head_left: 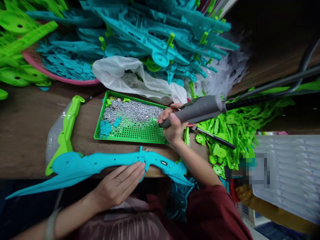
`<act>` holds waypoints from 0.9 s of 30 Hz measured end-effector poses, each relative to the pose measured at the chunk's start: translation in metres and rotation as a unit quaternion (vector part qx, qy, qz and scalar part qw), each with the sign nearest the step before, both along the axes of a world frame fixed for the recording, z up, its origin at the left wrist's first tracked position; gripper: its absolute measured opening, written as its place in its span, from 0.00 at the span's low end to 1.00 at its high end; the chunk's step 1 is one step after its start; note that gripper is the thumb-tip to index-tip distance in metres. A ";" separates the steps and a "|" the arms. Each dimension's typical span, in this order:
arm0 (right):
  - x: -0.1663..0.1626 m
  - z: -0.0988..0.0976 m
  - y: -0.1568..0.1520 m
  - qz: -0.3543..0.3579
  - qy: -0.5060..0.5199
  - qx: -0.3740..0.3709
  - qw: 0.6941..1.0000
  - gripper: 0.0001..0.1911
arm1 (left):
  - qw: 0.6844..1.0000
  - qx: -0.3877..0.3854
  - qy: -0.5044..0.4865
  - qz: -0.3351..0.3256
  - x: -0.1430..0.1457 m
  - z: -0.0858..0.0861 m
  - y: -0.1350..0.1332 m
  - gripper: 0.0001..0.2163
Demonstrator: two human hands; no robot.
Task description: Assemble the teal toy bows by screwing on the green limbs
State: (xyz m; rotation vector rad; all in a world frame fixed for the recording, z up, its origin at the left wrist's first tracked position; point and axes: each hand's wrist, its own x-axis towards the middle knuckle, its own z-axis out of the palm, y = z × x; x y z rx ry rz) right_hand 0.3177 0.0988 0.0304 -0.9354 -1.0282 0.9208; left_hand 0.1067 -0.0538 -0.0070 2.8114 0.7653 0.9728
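Observation:
A turquoise plastic toy bow [105, 160] lies across the front edge of the wooden bench, its long pointed limb reaching left. My left hand [117, 186] rests over its middle grip with the fingers stretched flat; the thumb is hidden. In my right hand [175, 128] is a grey electric screwdriver [200, 108], fingers wrapped round its front end, its cable running off to the right. The screwdriver is above the right end of a green tray [97, 133], apart from the bow. Small metal screws [135, 110] fill the tray's far side, with turquoise pieces [106, 128] in a corner.
A lime green part [66, 130] lies behind the bow's left end. Turquoise parts [150, 36] are heaped at the back beside a red basket [32, 65]. Lime green parts [225, 130] pile up on the right, near a black-handled tool [222, 140]. A white bag [120, 71] borders the tray.

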 end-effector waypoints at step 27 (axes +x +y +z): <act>-0.043 0.021 -0.097 0.222 -0.096 -0.016 0.970 0.20 | 0.995 0.004 -0.101 -0.012 0.001 -0.014 0.005 0.15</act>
